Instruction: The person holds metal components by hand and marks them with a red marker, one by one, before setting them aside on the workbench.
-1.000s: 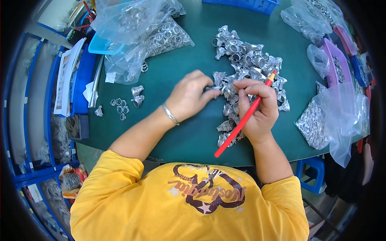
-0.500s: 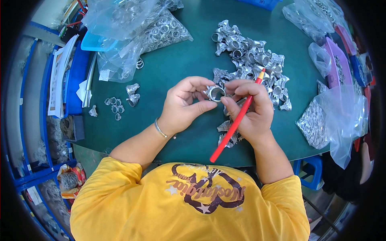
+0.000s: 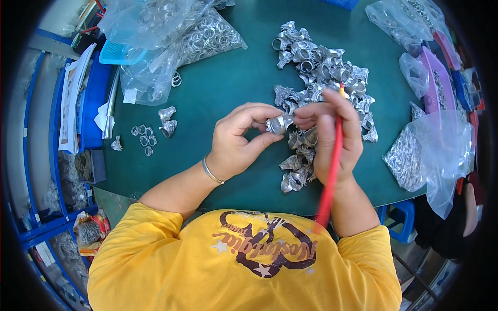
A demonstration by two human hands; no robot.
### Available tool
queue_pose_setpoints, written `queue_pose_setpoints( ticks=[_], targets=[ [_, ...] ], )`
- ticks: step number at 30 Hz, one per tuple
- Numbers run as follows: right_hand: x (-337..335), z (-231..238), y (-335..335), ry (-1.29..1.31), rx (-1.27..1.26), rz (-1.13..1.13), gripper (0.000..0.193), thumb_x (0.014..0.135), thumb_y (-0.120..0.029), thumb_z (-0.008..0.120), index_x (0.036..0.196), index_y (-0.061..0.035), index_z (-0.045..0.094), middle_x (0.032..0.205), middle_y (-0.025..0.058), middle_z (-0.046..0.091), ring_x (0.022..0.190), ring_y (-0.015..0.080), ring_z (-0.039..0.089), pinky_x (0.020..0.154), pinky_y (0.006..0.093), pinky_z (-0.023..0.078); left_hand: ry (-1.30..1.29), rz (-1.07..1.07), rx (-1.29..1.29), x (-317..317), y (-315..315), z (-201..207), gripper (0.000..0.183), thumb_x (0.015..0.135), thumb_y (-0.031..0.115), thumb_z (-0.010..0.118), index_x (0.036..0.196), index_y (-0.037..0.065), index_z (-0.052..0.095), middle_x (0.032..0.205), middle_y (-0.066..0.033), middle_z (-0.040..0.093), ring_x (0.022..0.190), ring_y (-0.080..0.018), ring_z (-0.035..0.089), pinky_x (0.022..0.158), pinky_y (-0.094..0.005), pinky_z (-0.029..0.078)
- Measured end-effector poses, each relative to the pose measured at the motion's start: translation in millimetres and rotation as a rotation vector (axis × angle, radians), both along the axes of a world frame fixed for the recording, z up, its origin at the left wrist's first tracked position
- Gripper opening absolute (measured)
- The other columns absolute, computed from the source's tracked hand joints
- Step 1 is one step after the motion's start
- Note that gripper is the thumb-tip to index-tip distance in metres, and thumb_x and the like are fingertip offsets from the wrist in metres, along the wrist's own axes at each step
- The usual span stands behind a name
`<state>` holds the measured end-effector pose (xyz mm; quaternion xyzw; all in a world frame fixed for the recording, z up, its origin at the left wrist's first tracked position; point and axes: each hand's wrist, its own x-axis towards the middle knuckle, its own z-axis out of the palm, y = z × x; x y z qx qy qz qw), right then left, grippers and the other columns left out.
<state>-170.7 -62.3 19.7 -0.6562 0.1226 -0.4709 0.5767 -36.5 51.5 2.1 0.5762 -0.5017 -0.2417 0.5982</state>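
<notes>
Silver metal part [image 3: 280, 124] between both hands [image 3: 290, 137]

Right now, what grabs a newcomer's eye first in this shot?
At centre, the left hand and right hand pinch one small silver metal piece between them, above the green table. A long red stick runs down through the right hand. Just behind lies a heap of silver metal pieces, with clear bags of metal rings at top left.

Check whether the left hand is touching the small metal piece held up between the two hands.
Touching. The head view shows the left hand pinching the metal piece between thumb and fingertips, with no gap; the right hand meets it from the other side.
</notes>
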Motion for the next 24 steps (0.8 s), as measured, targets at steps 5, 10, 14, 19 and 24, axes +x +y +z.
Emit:
queue_pose_setpoints(
  ticks=[5,10,14,19,24],
  targets=[
    [-12.0,4.1,-12.0,0.188,-0.318,0.009,0.024,0.093,-0.006,0.052,0.115,0.0035,0.057,0.088,0.0131,0.065,0.077,0.0148,0.062,0.069,0.0257,0.05,0.105,-0.018,-0.069,0.4,-0.9,-4.1,0.037,0.075,-0.012,0.07,0.108,-0.001,0.057,0.115,-0.0121,0.054,0.103,-0.0172,0.058,0.084,-0.0265,0.05],
    [-6.9,-5.4,2.9,0.072,-0.034,0.096,0.014,0.089,-0.003,0.06,0.102,0.0027,0.059,0.089,0.0131,0.066,0.078,0.0163,0.065,0.07,0.0256,0.052,0.381,-0.071,-0.104,-3.2,-4.8,-5.9,0.039,0.073,-0.013,0.071,0.107,0.001,0.058,0.115,-0.0092,0.051,0.102,-0.0158,0.058,0.08,-0.0251,0.054],
    [-7.3,-4.5,3.1,0.147,-0.099,0.173,0.014,0.09,-0.004,0.059,0.103,0.0024,0.058,0.091,0.0132,0.067,0.081,0.0159,0.065,0.073,0.0267,0.052,0.308,-0.059,-0.126,0.8,-4.5,-9.7,0.037,0.073,-0.013,0.071,0.104,0.001,0.056,0.113,-0.0094,0.052,0.102,-0.0157,0.058,0.084,-0.0271,0.053],
    [-6.0,-0.6,5.3,0.001,0.064,0.092,0.014,0.091,-0.003,0.057,0.104,0.0025,0.053,0.094,0.0134,0.064,0.084,0.0157,0.063,0.076,0.0261,0.051,0.158,-0.023,-0.124,-0.2,-3.8,-7.9,0.037,0.072,-0.011,0.073,0.102,0.001,0.054,0.112,-0.0109,0.053,0.103,-0.0166,0.057,0.087,-0.028,0.052],
    [-8.7,-5.8,-6.7,0.035,-0.238,0.039,0.01,0.084,0.001,0.063,0.09,-0.0004,0.055,0.078,0.0113,0.064,0.068,0.0186,0.062,0.068,0.0281,0.048,0.06,0.018,-0.217,-0.6,-4.3,-5.0,0.041,0.07,-0.011,0.073,0.104,0.001,0.053,0.113,-0.0128,0.053,0.104,-0.0189,0.057,0.087,-0.0281,0.05]
  ],
)
